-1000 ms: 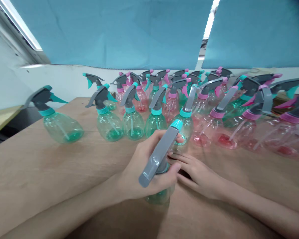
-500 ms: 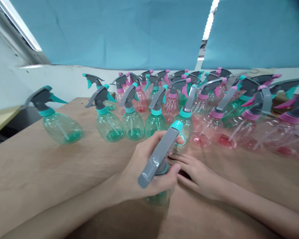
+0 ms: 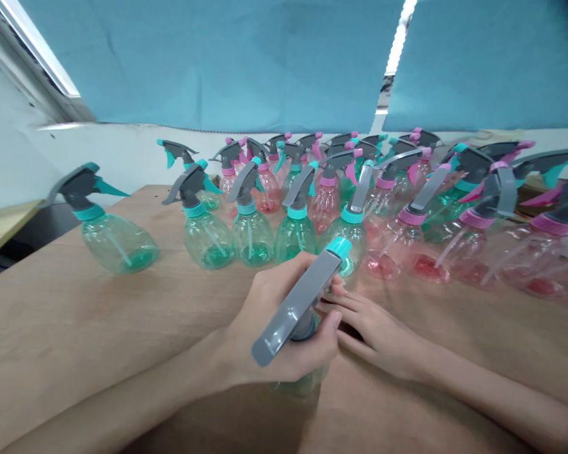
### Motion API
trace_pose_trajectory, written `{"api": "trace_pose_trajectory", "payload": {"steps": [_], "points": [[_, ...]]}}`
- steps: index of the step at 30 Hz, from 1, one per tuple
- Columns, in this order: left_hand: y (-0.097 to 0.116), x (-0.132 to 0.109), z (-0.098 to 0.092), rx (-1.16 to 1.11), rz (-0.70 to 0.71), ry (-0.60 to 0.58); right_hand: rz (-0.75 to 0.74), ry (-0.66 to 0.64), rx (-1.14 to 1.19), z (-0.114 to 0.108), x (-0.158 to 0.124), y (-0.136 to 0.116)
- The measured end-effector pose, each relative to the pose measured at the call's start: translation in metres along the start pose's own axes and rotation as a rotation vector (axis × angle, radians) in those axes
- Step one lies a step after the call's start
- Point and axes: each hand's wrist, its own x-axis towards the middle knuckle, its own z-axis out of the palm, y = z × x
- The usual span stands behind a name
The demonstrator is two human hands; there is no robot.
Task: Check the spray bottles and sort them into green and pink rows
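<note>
My left hand (image 3: 269,321) is closed around the neck of a spray bottle (image 3: 300,306) with a grey trigger head, a turquoise nozzle and a clear green body. Its nozzle points away from me, up and to the right. The palm and fingers cover most of the bottle's middle. My right hand (image 3: 369,331) lies low over the table just right of this bottle, fingers stretched out and thumb apart. The tips of those fingers are partly hidden near the left hand, so I cannot tell whether they touch the bottle.
A row of green spray bottles (image 3: 252,236) stands beyond my hands, with pink ones (image 3: 430,252) to the right and several more behind. One green bottle (image 3: 118,243) stands apart at left on the wooden table (image 3: 123,328). Blue cloth (image 3: 218,63) hangs at the back.
The spray bottle in my left hand has shifted slightly, its head's rear end moving down and left. My right hand stays nearly still. The standing bottles have not moved.
</note>
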Motion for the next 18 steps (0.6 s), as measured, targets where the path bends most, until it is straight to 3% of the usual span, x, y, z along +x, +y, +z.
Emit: {"api": "trace_pose_trajectory", "payload": {"steps": [9, 18], "points": [[0.0012, -0.0002, -0.0004, -0.002, -0.032, -0.023, 0.049, -0.076, -0.028, 0.0006, -0.0012, 0.0013], [-0.0028, -0.0008, -0.0005, -0.004, -0.08, -0.061, 0.025, -0.029, -0.013, 0.0011, -0.0017, 0.0016]]}}
